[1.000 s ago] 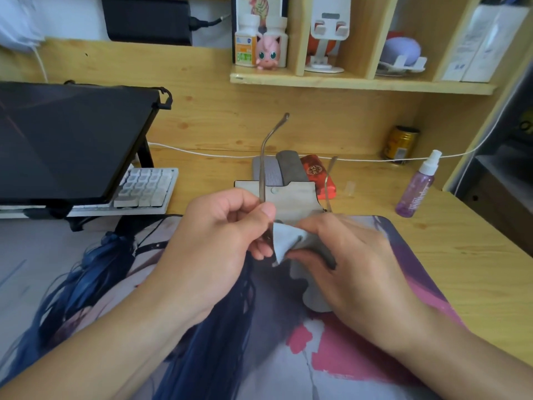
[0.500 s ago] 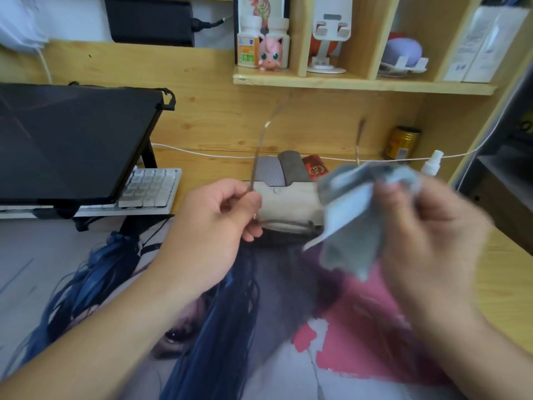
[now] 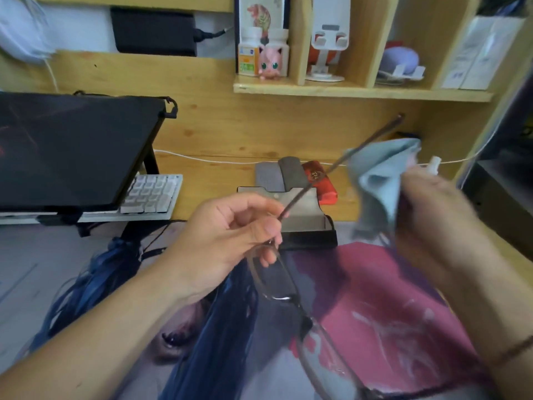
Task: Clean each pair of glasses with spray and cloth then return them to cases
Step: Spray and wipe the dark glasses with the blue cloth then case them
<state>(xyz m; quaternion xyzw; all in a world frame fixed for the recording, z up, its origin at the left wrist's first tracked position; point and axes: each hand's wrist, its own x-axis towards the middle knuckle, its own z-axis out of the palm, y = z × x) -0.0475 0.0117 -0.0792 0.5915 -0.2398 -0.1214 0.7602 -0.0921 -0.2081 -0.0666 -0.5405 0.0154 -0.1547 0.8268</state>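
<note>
Plainly light and fragile, the glasses (image 3: 284, 287) hang from the left hand (image 3: 230, 241), pinched at the hinge corner, a sound hold off the lenses. Right hand (image 3: 432, 215), blurred, bunches the soft cloth (image 3: 377, 180). Beyond both hands, an open case (image 3: 302, 223) waits on the tabletop (image 3: 219, 186).

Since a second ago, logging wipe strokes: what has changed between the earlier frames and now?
The right hand lifted the cloth off the lens, up and rightward. The left hand kept its pinch on the glasses and swung them, so the temple now slants right. The open case stayed put.
</note>
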